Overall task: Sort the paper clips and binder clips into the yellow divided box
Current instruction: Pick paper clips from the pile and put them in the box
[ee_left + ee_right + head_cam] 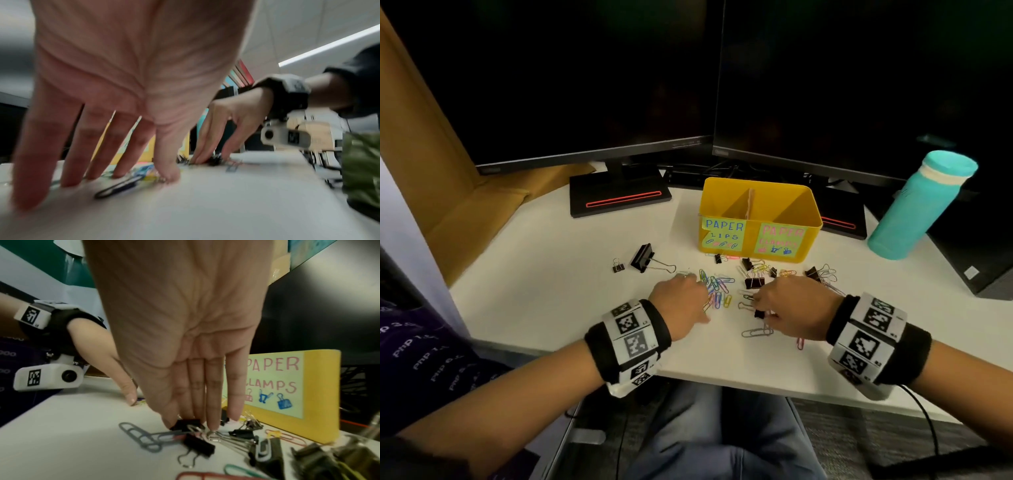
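The yellow divided box [796, 245] stands at the back of the white desk [551, 301], labelled for paper clips on its left half and paper clamps [275, 378] on its right. Coloured paper clips [719, 291] lie heaped in front of it, with black binder clips [753, 282] scattered to the right. My left hand [688, 294] presses straight, spread fingers [123, 154] onto the coloured clips. My right hand [760, 306] pinches a small black binder clip [185, 424] between thumb and straight fingertips, still on the desk.
A large black binder clip [643, 258] and a tiny one [617, 266] lie left of the heap. A teal bottle [917, 209] stands at the right. Two dark monitors [592, 85] on black stands [619, 202] fill the back. Grey paper clips [756, 331] lie near the desk's front edge.
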Tool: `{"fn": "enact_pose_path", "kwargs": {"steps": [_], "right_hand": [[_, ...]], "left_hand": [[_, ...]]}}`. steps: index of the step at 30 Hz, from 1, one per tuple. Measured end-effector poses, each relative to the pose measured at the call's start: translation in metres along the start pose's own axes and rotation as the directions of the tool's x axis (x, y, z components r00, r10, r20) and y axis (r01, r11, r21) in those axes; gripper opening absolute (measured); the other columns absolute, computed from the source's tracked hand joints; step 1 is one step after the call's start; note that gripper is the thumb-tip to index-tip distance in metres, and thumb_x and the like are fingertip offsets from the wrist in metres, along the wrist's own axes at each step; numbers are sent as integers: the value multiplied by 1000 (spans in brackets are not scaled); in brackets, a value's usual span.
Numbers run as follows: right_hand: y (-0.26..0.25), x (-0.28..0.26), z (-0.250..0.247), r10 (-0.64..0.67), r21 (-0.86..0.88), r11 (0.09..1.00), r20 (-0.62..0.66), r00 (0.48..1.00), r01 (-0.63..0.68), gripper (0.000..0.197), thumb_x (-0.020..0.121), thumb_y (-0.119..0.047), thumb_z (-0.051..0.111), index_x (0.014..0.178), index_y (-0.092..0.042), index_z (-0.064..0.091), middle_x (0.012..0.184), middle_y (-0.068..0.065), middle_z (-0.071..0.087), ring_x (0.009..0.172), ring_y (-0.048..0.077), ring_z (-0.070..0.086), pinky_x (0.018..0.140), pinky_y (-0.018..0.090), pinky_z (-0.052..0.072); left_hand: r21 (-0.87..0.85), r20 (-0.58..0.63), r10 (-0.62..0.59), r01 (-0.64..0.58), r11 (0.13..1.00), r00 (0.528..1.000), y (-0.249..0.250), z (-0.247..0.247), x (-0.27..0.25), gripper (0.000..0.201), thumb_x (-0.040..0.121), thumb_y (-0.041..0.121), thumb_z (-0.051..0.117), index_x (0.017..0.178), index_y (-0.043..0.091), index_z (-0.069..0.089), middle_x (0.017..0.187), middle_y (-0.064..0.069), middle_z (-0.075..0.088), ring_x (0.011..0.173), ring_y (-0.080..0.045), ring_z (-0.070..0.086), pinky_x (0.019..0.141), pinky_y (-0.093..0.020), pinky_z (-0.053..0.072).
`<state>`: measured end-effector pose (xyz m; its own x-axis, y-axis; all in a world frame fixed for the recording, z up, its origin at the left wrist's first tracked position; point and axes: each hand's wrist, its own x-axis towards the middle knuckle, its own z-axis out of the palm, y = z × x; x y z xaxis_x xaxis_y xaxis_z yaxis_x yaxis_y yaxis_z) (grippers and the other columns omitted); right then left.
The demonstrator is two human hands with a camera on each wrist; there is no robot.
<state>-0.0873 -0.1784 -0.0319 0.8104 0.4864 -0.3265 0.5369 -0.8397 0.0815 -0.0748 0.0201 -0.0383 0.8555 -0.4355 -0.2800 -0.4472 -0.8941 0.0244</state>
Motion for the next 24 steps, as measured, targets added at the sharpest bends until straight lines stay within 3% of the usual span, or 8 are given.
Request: {"fn": "enact_pose_path", "kwargs": {"steps": [5,7,10,14,18,20,22,24], "right_hand": [[1,15,-15,41,104,994,-115,992,-29,41,85,-31,61,121,-11,59,118,10,60,105,28,58,85,35,50],[-8,31,-22,74,115,991,-96,993,-63,47,79,-34,69,116,-6,59,114,12,58,100,27,58,79,34,48],[-21,55,-27,155,157,976,-3,988,-153,57,69,-45,76,103,-2,61,99,10,54,95,26,56,72,34,45],[-27,73,-32,207,412,889,31,978,-201,63,68,-34,81,117,-3,56,116,13,59,103,29,61,73,27,51],[-24,76,-29,202,486,858,-16,979,-169,36,78,-25,74,107,-5,65,95,4,56,101,29,63,60,19,47],[-20,78,-25,219,537,820,22,975,-196,23,82,-22,70,96,-4,68,91,8,63,89,27,67,54,17,48],[-17,80,-23,236,603,760,93,967,-243,15,84,-19,68,88,-5,70,87,14,71,65,22,66,45,15,49],[-13,81,-22,246,591,757,135,960,-277,19,85,-18,65,90,-2,73,84,12,74,62,20,63,48,17,51]], "left_hand": [[-47,-94,-19,14,999,995,-10,-12,22,35,87,29,63,109,3,57,116,-15,57,105,-34,58,78,-38,45],[-116,-85,-32,22,993,996,-24,-14,30,58,75,39,74,117,5,54,118,-12,55,106,-31,57,86,-38,49],[-144,33,-11,16,989,999,-38,-12,36,90,58,50,82,130,8,47,123,-9,48,115,-26,50,98,-41,45],[-322,-64,-33,11,947,997,-36,-6,41,56,61,35,84,107,10,64,110,-8,59,101,-25,58,84,-35,50],[-416,-80,-55,17,909,995,-33,-1,41,27,65,23,82,85,8,74,90,-12,73,85,-26,67,74,-36,56],[-427,-88,-51,9,904,995,-33,0,41,22,68,20,80,84,7,75,87,-13,74,82,-29,68,74,-39,58],[-483,-72,-57,15,876,996,-35,1,42,21,70,14,79,86,2,75,89,-17,73,78,-34,71,69,-41,60],[-520,-55,-54,18,854,997,-37,0,43,21,71,10,78,87,-2,74,88,-21,73,75,-38,72,67,-41,61]]}}
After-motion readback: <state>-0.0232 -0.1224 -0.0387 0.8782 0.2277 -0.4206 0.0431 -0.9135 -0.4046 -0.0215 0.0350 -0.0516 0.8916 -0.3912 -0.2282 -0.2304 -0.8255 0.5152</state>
